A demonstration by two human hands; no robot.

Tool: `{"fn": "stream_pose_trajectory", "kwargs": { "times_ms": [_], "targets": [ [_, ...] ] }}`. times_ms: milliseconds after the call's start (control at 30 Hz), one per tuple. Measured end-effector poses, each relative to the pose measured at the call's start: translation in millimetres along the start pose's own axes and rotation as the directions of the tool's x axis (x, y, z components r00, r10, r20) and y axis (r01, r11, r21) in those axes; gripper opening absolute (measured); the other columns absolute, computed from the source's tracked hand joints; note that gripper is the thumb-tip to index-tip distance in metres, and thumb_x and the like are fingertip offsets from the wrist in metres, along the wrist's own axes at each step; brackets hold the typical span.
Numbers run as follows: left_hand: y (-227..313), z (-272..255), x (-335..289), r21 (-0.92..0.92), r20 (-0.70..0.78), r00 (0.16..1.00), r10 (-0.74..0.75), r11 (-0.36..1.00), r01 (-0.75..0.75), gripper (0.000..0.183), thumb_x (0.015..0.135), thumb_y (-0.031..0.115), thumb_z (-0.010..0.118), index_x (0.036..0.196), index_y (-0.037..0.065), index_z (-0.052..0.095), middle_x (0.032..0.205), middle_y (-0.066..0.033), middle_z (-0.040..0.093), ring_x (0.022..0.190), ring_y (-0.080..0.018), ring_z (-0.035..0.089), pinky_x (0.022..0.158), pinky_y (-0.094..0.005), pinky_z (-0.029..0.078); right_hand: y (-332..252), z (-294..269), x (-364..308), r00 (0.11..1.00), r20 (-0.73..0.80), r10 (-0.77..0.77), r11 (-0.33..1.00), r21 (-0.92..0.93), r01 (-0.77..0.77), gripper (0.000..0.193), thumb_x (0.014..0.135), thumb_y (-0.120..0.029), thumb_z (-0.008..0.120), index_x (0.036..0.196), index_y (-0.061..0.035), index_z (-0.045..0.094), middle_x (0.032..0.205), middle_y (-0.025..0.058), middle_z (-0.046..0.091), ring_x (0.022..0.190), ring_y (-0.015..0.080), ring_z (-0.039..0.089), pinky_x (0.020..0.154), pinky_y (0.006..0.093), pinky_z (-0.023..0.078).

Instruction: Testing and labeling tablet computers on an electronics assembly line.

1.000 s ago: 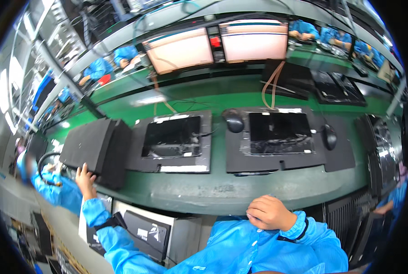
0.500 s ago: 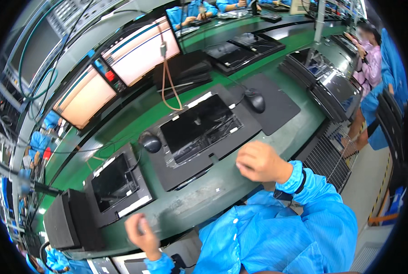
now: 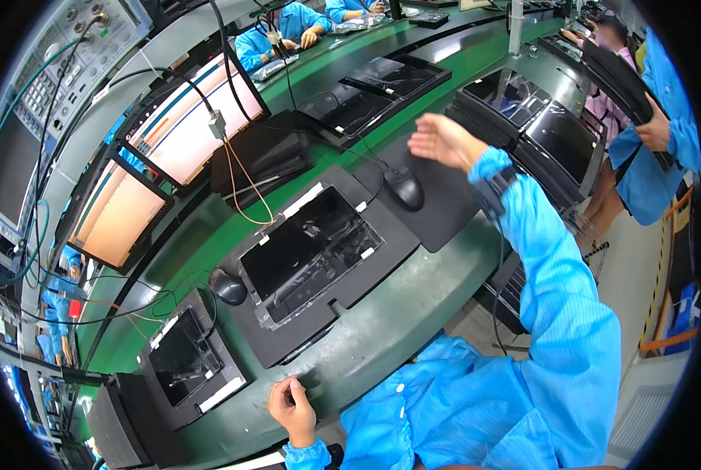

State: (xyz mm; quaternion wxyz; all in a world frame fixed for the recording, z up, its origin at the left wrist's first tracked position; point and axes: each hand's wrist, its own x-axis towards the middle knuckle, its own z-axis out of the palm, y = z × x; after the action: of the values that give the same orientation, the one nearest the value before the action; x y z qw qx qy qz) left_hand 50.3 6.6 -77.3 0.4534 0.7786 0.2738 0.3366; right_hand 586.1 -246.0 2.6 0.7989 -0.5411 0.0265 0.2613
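My right hand (image 3: 447,142) reaches out over the black mouse pad (image 3: 448,207), fingers stretched and holding nothing. Just left of it, apart, lies a black mouse (image 3: 404,189). Down by the bench's near edge is my left hand (image 3: 293,411), its fingers loosely curled with thumb toward forefinger; nothing shows in it. Between the hands, a dark display panel (image 3: 311,247) with white tabs lies on a black foam mat (image 3: 358,290). A second mouse (image 3: 228,287) rests at that mat's left edge. A smaller dark panel (image 3: 184,356) lies on another mat, nearest my left hand.
Two lit monitors (image 3: 196,117) stand behind the mats, with a cable loop (image 3: 248,188) hanging before them. Stacked panels (image 3: 558,141) sit at the right. Black foam blocks (image 3: 119,423) stand at the left end. At far right, another person's hand (image 3: 654,129) holds black boards.
My right hand has moved up and away from me, its curled fingers now stretched. My left hand has shifted right in the picture. The view has turned; the person at right now holds black boards.
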Motion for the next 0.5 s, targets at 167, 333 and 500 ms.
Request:
{"fn": "stream_pose_trajectory", "kwargs": {
  "times_ms": [167, 333, 500],
  "targets": [
    [-2, 1, -1, 0.016, -0.053, 0.997, -0.062, 0.998, 0.063, 0.007, 0.098, 0.004, 0.067, 0.094, -0.002, 0.07, 0.076, -0.0054, 0.061, 0.064, -0.0108, 0.055, 0.057, -0.026, 0.042, -21, 13, 117, 0.981, -0.142, 0.132, 0.974, 0.202, -0.102, 0.095, 0.091, -0.02, 0.066, 0.163, -0.0039, 0.007, 0.167, 0.0332, 0.01, 0.155, 0.044, 0.022, 0.115, 0.0606, 0.041],
    [-2, -5, -8, 0.156, -0.05, 0.997, -0.065, 0.985, 0.072, 0.012, 0.096, 0.007, 0.068, 0.089, -0.002, 0.07, 0.074, -0.0067, 0.061, 0.063, -0.0122, 0.056, 0.056, -0.0275, 0.043, -17, 54, 156, 0.963, -0.249, 0.101, 0.991, 0.107, -0.076, 0.083, 0.09, -0.023, 0.07, 0.158, -0.0099, 0.025, 0.15, 0.0223, 0.038, 0.133, 0.0417, 0.046, 0.097, 0.0564, 0.055],
    [-14, -7, -9, 0.257, -0.081, 0.993, -0.082, 0.961, 0.1, 0.013, 0.096, 0.007, 0.069, 0.088, -0.003, 0.069, 0.078, -0.0117, 0.064, 0.071, -0.024, 0.059, 0.069, -0.0362, 0.051, 17, 31, 251, 0.991, -0.127, -0.045, 0.964, -0.265, 0.009, 0.084, 0.082, -0.042, 0.083, 0.147, -0.0088, 0.04, 0.133, 0.0184, 0.046, 0.119, 0.0356, 0.053, 0.088, 0.0528, 0.057]
  ]
}}
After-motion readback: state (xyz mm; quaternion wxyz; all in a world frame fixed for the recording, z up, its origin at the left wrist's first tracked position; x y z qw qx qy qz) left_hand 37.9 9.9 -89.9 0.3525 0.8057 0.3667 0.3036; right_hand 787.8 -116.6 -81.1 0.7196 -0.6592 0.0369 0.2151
